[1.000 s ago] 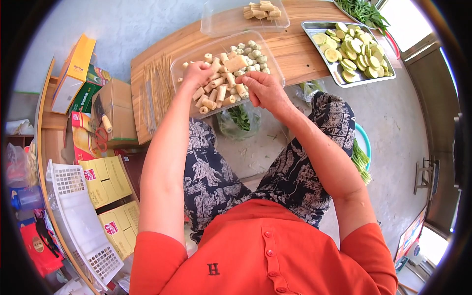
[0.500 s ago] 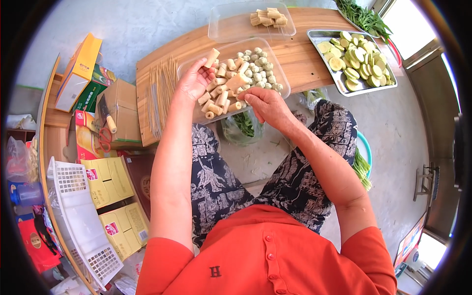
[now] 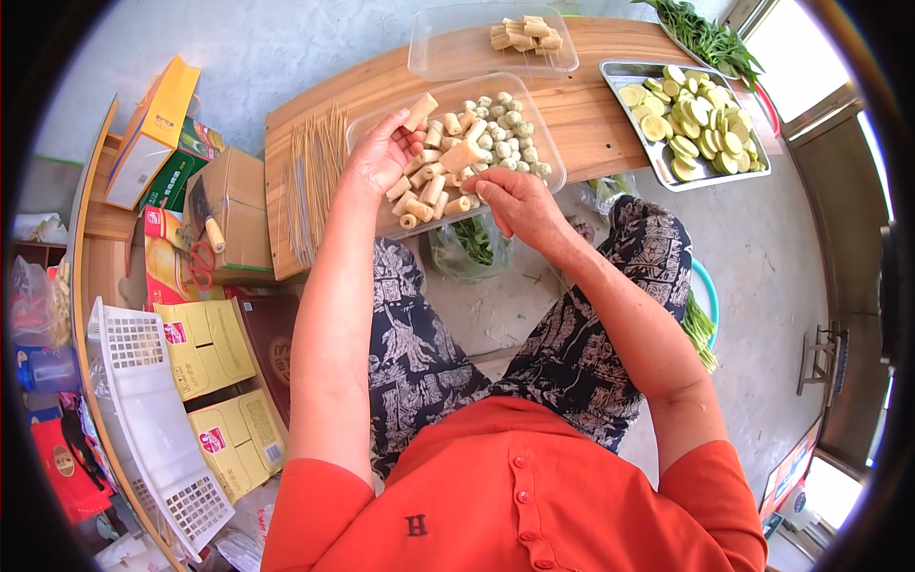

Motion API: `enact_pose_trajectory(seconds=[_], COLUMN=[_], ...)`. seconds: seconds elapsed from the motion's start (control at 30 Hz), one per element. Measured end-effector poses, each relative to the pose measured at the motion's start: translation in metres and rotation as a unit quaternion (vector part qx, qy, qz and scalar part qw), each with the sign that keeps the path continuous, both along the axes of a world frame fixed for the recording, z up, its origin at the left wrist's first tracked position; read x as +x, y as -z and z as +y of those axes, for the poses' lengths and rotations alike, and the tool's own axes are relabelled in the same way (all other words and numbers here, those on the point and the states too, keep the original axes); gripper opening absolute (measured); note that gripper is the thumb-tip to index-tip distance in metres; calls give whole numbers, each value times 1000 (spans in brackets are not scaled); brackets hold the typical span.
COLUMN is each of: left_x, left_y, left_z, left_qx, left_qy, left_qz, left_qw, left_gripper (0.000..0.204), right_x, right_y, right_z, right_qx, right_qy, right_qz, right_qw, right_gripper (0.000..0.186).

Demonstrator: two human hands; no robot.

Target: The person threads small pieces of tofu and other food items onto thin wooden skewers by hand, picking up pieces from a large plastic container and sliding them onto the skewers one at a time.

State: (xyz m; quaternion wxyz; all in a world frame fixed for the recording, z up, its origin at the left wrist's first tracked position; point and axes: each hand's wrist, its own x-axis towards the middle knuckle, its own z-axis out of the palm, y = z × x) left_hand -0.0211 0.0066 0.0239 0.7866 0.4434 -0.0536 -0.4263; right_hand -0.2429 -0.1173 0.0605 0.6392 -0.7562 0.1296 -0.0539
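Observation:
My left hand (image 3: 381, 157) is closed around a short beige tube-shaped roll (image 3: 419, 112), held above a clear plastic tray (image 3: 381, 227). Similar beige rolls (image 3: 434, 189) with hollow-looking ends fill the tray's left part, and pale green speckled balls (image 3: 515, 129) lie on its right. My right hand (image 3: 519, 205) is pinched at the tray's near side, its fingertips beside another, larger-looking beige roll (image 3: 460, 155). Whatever sits between those right fingertips is too small or hidden to make out. Thin wooden skewers (image 3: 319, 172) lie left of the tray.
Behind sits another clear tray (image 3: 438, 52) with stacked beige rolls. A metal tray (image 3: 658, 162) of sliced green squash is at the right, near leafy greens (image 3: 710, 43). Boxes (image 3: 233, 205), red scissors (image 3: 201, 264) and a white basket (image 3: 157, 429) crowd the left. A bag of greens (image 3: 467, 248) hangs below.
The roll in my left hand is tilted a little differently and has shifted slightly right. My right hand stays almost still. The whole view has shifted slightly.

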Motion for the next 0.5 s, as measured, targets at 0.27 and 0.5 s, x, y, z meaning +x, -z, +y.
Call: enact_pose_trajectory(seconds=[0.27, 0.5], left_x=[-2, -4], left_y=[-2, -2], left_z=[0, 0], left_qx=[3, 2], left_qy=[9, 10], left_qz=[-11, -15], left_qw=[1000, 1000], left_gripper=[22, 20], right_x=[0, 1], right_y=[-4, 1], right_z=[1, 0], right_qx=[-11, -8], right_qy=[0, 2], right_qz=[8, -1], right_qw=[1000, 1000], right_gripper=[24, 24])
